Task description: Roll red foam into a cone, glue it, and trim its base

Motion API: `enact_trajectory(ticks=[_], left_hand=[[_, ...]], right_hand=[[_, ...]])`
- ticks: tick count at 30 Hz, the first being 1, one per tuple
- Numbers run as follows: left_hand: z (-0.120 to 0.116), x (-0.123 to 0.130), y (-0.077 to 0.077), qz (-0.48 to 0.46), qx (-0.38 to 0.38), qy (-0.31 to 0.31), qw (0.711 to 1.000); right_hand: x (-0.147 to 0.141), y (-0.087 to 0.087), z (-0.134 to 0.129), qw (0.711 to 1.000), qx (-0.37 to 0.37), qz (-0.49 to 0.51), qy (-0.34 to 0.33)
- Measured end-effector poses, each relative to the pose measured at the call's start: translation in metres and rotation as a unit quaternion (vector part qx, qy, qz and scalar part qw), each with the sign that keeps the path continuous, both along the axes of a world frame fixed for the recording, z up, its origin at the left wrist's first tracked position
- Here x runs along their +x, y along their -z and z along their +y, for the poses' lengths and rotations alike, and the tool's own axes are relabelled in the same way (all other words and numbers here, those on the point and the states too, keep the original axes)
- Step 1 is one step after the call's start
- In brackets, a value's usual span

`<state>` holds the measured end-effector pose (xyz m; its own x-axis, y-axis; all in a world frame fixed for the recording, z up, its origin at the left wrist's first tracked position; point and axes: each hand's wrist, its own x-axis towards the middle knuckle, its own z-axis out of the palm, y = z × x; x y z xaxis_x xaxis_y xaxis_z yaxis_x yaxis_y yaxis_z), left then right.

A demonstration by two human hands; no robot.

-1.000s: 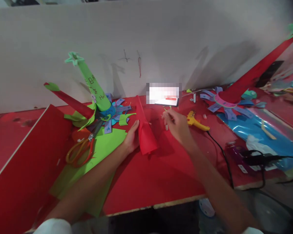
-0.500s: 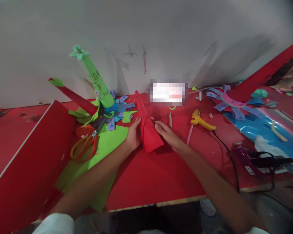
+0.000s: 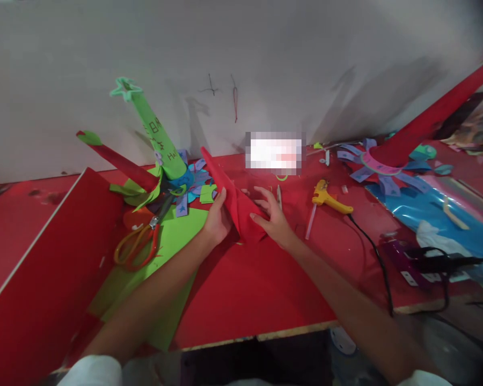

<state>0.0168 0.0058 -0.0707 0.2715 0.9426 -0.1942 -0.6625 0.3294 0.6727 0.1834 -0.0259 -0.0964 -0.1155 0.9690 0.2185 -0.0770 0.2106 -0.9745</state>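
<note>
1. Red sheet (image 3: 241, 212): between the two hands, above the surface (image 3: 261, 300). Narrow rolled tip points away from the person and leans to the left hand's side; flared end sits nearer, close to the right thumb.

2. Handling, judged: the left hand (image 3: 218, 220) serves best as the anchor, light but steady around the roll, since thin sheet probably creases under a hard squeeze.

3. Handling, continued: the right hand (image 3: 276, 222) is well placed to guide the flared edge. Even pressure along the overlap should keep the cone smooth; pulling at one corner could let it twist or unroll.

4. Left hand pose: closed about the sheet, thumb lying on the near face, fingers passing behind it; fingertips peep out past the far edge.

5. Right hand pose: fingers spread and loosely bent, thumb at the flared part. No firm pinch seen; cannot tell how much the thumb presses.

6. Arms: both forearms reach forward from the near side and converge on the sheet, palms roughly facing each other.

7. Around: green sheets (image 3: 177, 236) lie just left of the left hand, scissors (image 3: 139, 244) farther left on them. Yellow glue gun (image 3: 330, 199) rests right of the right hand, apart from it; its nozzle may be hot, so sideways sweeps deserve care.
</note>
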Motion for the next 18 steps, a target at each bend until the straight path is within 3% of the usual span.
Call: enact_trajectory(ticks=[3, 6, 11, 18], left_hand=[[0.006, -0.006, -0.009, 0.012, 0.02, -0.005, 1.0], [0.012, -0.012, -0.018, 0.009, 0.037, -0.008, 0.999], [0.018, -0.018, -0.026, 0.004, 0.063, -0.047, 0.997], [0.031, -0.027, -0.02, 0.018, 0.062, -0.108, 0.992]], right_hand=[[0.002, 0.002, 0.002, 0.996, 0.063, -0.044, 0.054], [0.004, 0.0, 0.002, 0.993, 0.089, -0.045, 0.066], [0.005, -0.001, 0.004, 0.996, 0.057, 0.01, 0.062], [0.007, -0.002, 0.007, 0.995, 0.024, 0.066, 0.067]])
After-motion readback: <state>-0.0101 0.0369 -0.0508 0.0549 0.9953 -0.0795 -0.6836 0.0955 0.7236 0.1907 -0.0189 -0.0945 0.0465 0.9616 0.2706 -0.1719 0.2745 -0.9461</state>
